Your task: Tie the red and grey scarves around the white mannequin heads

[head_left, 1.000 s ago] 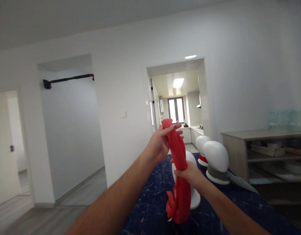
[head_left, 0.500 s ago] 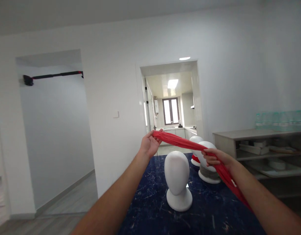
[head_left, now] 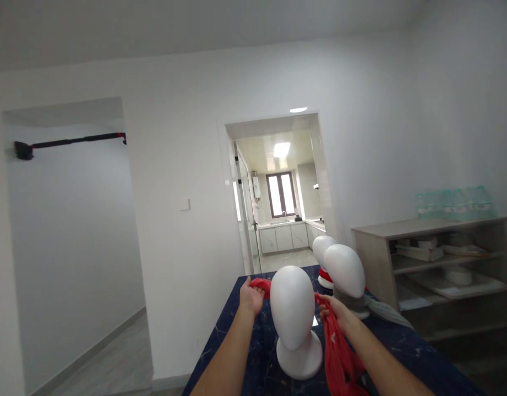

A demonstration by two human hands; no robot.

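Note:
A white mannequin head (head_left: pixel 292 308) stands upright on the dark blue marbled table (head_left: pixel 259 352). A red scarf (head_left: pixel 339 352) passes behind it, so its middle stretch is hidden. My left hand (head_left: pixel 251 298), left of the head, is closed on one end of the scarf. On the other side my right hand (head_left: pixel 332 311) grips the scarf, and a long loose part hangs below it along the head's right side.
Behind to the right stand two more white heads, the nearer (head_left: pixel 344 272) with a grey scarf (head_left: pixel 387 313) at its base, the farther (head_left: pixel 322 250) with red cloth. A shelf unit (head_left: pixel 371 253) with several bottles (head_left: pixel 459 203) on top is at right.
Both hands have come down from above the head, carrying the scarf from a stretch above it to behind it. The loose part now hangs beside the head. The view has shifted slightly.

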